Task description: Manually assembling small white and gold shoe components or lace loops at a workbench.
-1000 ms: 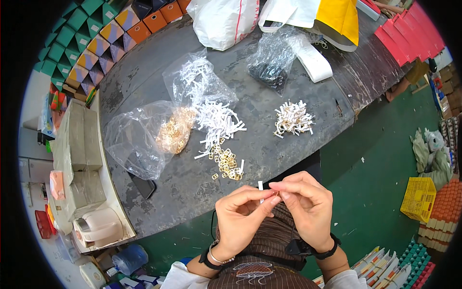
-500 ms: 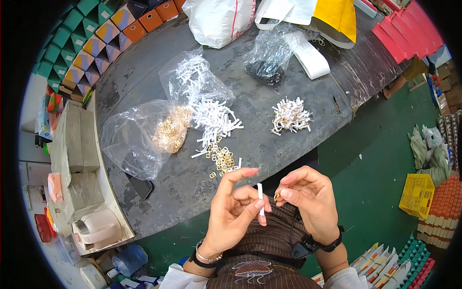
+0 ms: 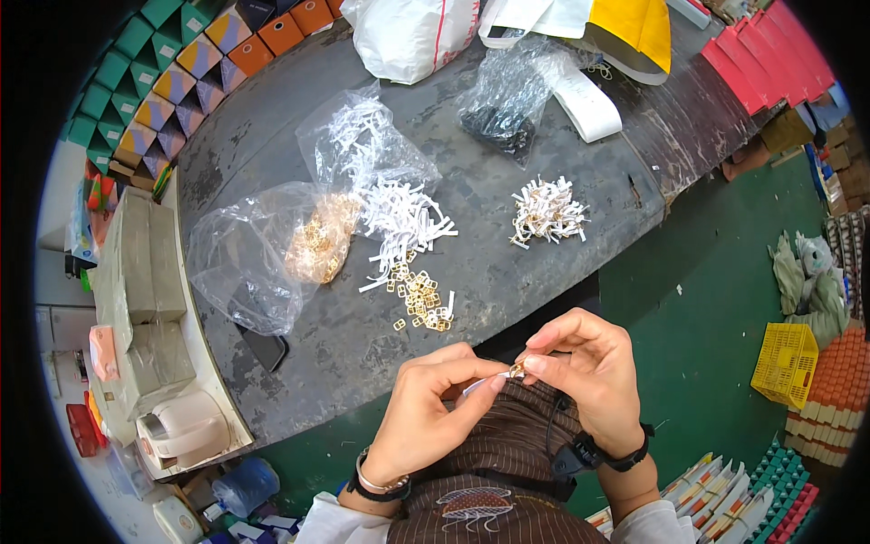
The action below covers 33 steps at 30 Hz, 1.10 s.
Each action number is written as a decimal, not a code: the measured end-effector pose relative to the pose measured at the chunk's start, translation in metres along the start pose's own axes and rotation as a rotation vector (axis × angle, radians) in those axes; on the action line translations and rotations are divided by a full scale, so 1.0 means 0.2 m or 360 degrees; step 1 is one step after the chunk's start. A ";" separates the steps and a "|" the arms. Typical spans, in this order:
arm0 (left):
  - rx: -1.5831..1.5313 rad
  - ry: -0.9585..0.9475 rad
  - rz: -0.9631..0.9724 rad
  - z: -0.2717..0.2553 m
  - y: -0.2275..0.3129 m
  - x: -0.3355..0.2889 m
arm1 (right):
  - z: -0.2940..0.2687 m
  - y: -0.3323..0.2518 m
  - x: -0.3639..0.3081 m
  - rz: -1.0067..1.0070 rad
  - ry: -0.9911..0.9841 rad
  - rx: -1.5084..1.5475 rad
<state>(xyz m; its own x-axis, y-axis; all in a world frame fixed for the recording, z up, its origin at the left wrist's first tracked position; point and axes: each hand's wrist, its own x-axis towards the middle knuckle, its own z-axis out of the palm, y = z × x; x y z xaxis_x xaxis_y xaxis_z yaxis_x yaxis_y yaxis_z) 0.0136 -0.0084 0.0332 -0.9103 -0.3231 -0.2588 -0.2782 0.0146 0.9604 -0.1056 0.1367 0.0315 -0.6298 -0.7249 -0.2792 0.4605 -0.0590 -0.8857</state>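
Observation:
My left hand [image 3: 430,408] pinches a short white strip [image 3: 474,387] between thumb and index finger. A small gold buckle [image 3: 517,370] is held in the fingertips of my right hand [image 3: 591,381]. The strip's end meets the buckle; whether it passes through the opening is too small to tell. Beyond my left hand, loose gold buckles [image 3: 422,297] lie on the dark table [image 3: 362,354] below a heap of white strips [image 3: 404,218]. Farther right is a pile of white strips with gold buckles among them [image 3: 549,212].
Clear plastic bags hold more gold buckles [image 3: 319,243] and white strips [image 3: 361,136]. A black phone [image 3: 264,346] lies near the left edge. Toward the back are a bag with black contents [image 3: 504,122] and a white bag [image 3: 412,41]. A yellow crate [image 3: 785,364] stands on the floor.
My left hand has turned the white strip from upright to slanting and brought it right, up to the buckle. My right hand has stayed nearly in place.

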 end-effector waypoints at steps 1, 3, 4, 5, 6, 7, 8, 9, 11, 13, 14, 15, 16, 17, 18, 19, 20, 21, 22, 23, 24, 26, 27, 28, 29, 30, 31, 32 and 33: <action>0.0015 0.0009 0.0032 0.00 0.00 0.00 | 0.00 0.00 0.00 -0.0017 -0.0001 -0.0042; 0.0022 0.0021 0.0047 0.00 0.00 0.00 | 0.00 0.01 0.00 -0.0032 -0.0021 -0.0107; 0.0013 0.0024 0.0030 0.00 -0.01 0.00 | 0.00 0.01 0.00 -0.0029 -0.0040 -0.0130; 0.0004 0.0026 0.0013 -0.01 -0.01 0.00 | 0.00 0.01 0.00 -0.0027 -0.0058 -0.0154; -0.0049 0.0045 -0.0023 0.00 -0.01 0.00 | 0.00 0.02 -0.01 -0.0043 -0.0049 -0.0128; -0.0103 0.0064 -0.0059 0.00 -0.01 0.00 | 0.00 0.03 -0.01 -0.0060 -0.0040 -0.0103; -0.0157 0.0082 -0.0095 0.00 -0.01 0.00 | 0.00 0.03 -0.01 -0.0076 -0.0029 -0.0078; -0.0206 0.0089 -0.0106 0.00 -0.01 0.00 | 0.00 0.03 -0.01 -0.0093 -0.0021 -0.0086; -0.0306 0.0101 -0.0129 -0.01 -0.01 0.00 | -0.01 0.02 0.00 -0.0128 -0.0004 -0.0103; -0.0495 0.0093 -0.0148 -0.03 -0.03 0.00 | 0.00 0.02 0.00 -0.0085 -0.0038 -0.0060; -0.0590 0.0090 -0.0158 -0.04 -0.03 0.00 | 0.00 0.02 0.00 -0.0064 -0.0056 -0.0038; -0.0630 0.0067 -0.0139 -0.04 -0.04 0.01 | 0.00 0.02 0.00 -0.0058 -0.0072 -0.0015; -0.0670 0.0045 -0.0120 -0.03 -0.05 0.01 | 0.00 0.02 0.00 -0.0052 -0.0088 0.0008; -0.0710 0.0023 -0.0101 -0.03 -0.05 0.01 | 0.00 0.03 0.00 -0.0046 -0.0105 0.0031; -0.0709 0.0005 -0.0105 -0.04 -0.05 0.01 | 0.00 0.03 0.00 -0.0042 -0.0118 0.0039; -0.0708 -0.0012 -0.0109 -0.04 -0.05 0.01 | 0.00 0.03 0.01 -0.0037 -0.0131 0.0047; -0.0706 -0.0029 -0.0112 -0.04 -0.05 0.01 | 0.00 0.03 0.01 -0.0033 -0.0145 0.0055; -0.0705 -0.0030 -0.0123 -0.05 -0.04 0.01 | 0.00 0.03 0.01 -0.0022 -0.0150 0.0067; -0.0703 -0.0032 -0.0134 -0.05 -0.04 0.02 | 0.00 0.03 0.01 -0.0012 -0.0156 0.0079; -0.0701 -0.0033 -0.0144 -0.04 -0.03 0.02 | 0.00 0.03 0.01 -0.0002 -0.0162 0.0092; -0.0613 -0.0013 -0.0135 -0.04 -0.04 0.01 | 0.00 0.03 0.01 -0.0022 -0.0126 0.0040; -0.0436 0.0028 -0.0117 -0.04 -0.06 0.01 | 0.02 0.03 0.01 -0.0063 -0.0056 -0.0062; -0.0387 0.0067 -0.0101 -0.03 -0.06 0.00 | 0.03 0.03 0.00 -0.0103 0.0017 -0.0145; -0.0338 0.0106 -0.0085 -0.03 -0.05 0.00 | 0.05 0.02 0.00 -0.0143 0.0090 -0.0227; -0.0288 0.0145 -0.0069 -0.02 -0.05 0.00 | 0.07 0.02 0.00 -0.0184 0.0163 -0.0309; -0.0234 0.0166 -0.0061 -0.01 -0.03 -0.01 | 0.07 0.03 0.00 -0.0251 0.0187 -0.0399; -0.0179 0.0187 -0.0054 0.00 -0.01 -0.01 | 0.08 0.03 0.00 -0.0318 0.0212 -0.0489; -0.0125 0.0208 -0.0047 0.00 -0.01 -0.02 | 0.08 0.04 0.00 -0.0385 0.0237 -0.0578; -0.0148 0.0216 -0.0011 0.01 -0.01 -0.02 | 0.08 0.04 0.00 -0.0380 0.0233 -0.0569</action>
<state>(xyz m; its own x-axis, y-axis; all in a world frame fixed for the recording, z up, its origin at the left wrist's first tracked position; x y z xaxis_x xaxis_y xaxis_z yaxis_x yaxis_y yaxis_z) 0.0164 -0.0050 0.0318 -0.8570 -0.4477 -0.2553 -0.2492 -0.0738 0.9656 -0.0914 0.1254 0.0312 -0.7856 -0.6137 -0.0784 0.0630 0.0467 -0.9969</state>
